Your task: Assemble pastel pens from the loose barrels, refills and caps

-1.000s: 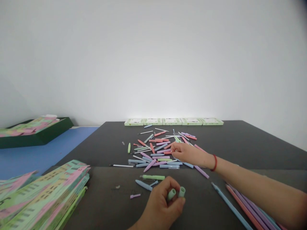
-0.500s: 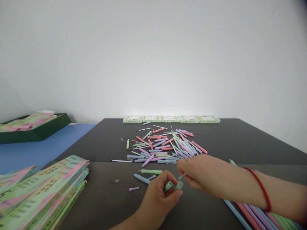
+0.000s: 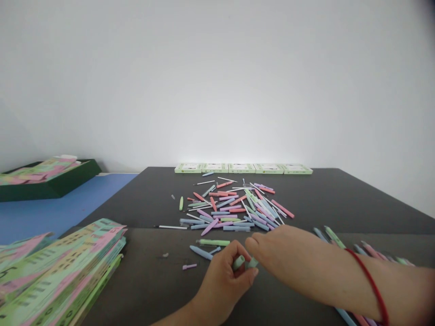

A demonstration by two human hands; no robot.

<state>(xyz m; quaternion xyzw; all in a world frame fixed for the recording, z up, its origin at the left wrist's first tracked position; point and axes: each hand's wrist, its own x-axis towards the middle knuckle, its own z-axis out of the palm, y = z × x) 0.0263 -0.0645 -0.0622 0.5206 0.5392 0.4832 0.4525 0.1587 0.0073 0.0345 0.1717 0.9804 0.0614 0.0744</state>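
Observation:
My left hand (image 3: 222,280) is closed around two light green pen barrels, the nearer barrel (image 3: 238,262) showing its open round end and the second barrel (image 3: 252,262) gripped between thumb and forefinger. Bent over that second barrel, my right hand (image 3: 272,249) has its fingers pinched together at the barrel's end. Whatever they hold is hidden behind the hand. Beyond my left hand lie a green pen barrel with a clear end (image 3: 214,242), a blue pen part (image 3: 201,252) and a small purple piece (image 3: 189,266).
A loose pile of coloured pen parts and white refills (image 3: 234,208) spreads over the black table (image 3: 136,199). Flat green-and-white boxes (image 3: 241,168) line its far edge. Printed packets (image 3: 68,271) lie at left, near a dark green tray (image 3: 68,185). Pens (image 3: 335,236) lie under my right forearm.
My right hand has moved slightly left and down onto the second barrel. The small clear piece seen in its fingers before is now out of sight. My left hand stays put.

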